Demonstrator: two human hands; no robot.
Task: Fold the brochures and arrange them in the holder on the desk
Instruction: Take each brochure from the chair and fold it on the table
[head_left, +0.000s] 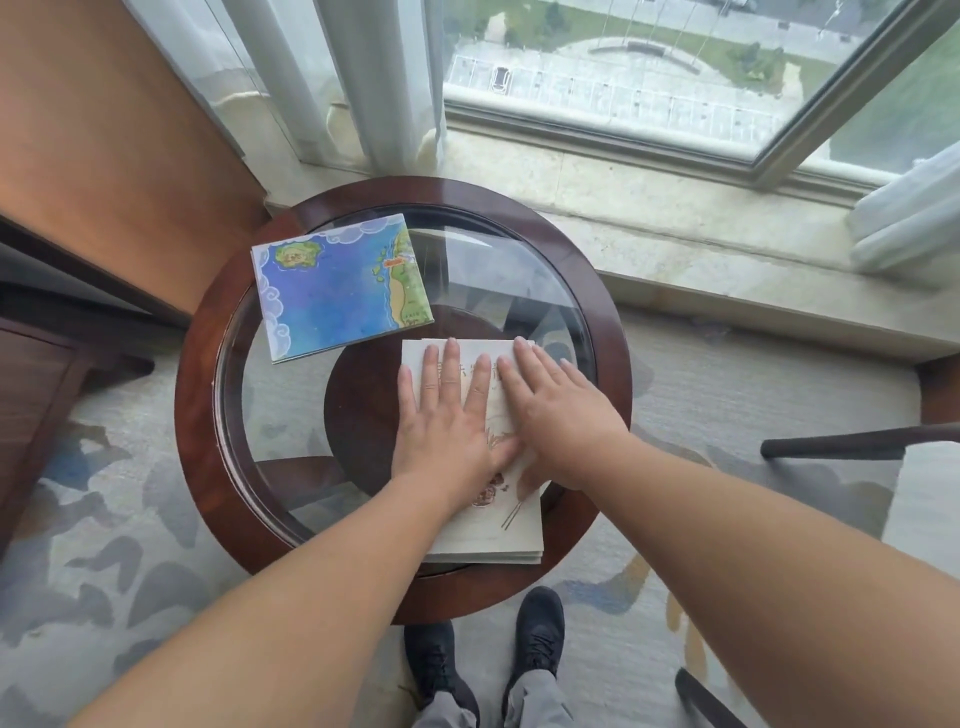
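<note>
Left hand (447, 415): palm down, fingers straight and spread, pressing flat on the pale brochure (493, 535). Fingertips point to 12 o'clock.

Right hand (561, 415): palm down, fingers straight and close together, flat on the same brochure just beside the left hand. Fingertips point to about 11 o'clock.

Pale brochure: folded, layered edges visible at its near end. It lies on the glass top (285, 415) and runs from the table's centre out over the wooden rim at 5 o'clock. Faint printed drawings on the cover, mostly hidden under the hands.

Map brochure (340, 286): folded, blue sea and green land on its face. It lies flat at 10–11 o'clock on the round table (197, 415), near the pale one but apart from it, its left corner over the rim.

Beyond the table: black shoes (537, 639) at 6 o'clock on the patterned carpet (104, 519), white curtain (363, 78) at 12 o'clock, stone window sill (675, 208) at 1–2 o'clock.
</note>
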